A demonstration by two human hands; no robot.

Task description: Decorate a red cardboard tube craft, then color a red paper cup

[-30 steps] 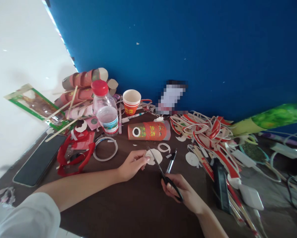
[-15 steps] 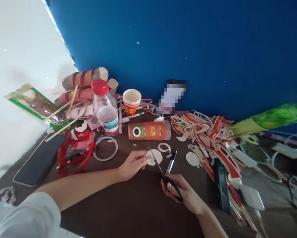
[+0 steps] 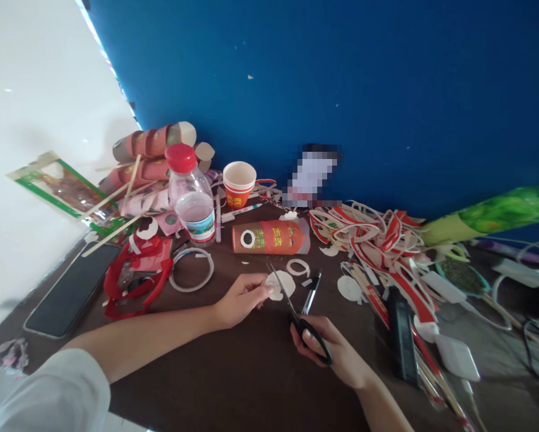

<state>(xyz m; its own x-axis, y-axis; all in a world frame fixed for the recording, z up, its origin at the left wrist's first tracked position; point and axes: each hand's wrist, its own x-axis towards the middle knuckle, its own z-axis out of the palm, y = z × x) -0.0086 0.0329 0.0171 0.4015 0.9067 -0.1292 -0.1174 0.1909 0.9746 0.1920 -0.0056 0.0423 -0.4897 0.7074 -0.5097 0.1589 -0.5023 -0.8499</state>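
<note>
Here the left hand (image 3: 241, 297) pinches a small white paper disc (image 3: 282, 283) between thumb and fingertips, fingers drawn close together, holding it just above the dark brown table (image 3: 233, 372). The right hand (image 3: 330, 354) grips the black-handled metal scissors (image 3: 296, 312), fingers curled narrow through the loops; the blades stand slightly parted with their edges at the disc. Just beside the blades lies a black pen (image 3: 311, 293), and beyond the disc a red paper cup on its side (image 3: 272, 237). A clear plastic water bottle with a red cap (image 3: 191, 198) stands further left
</note>
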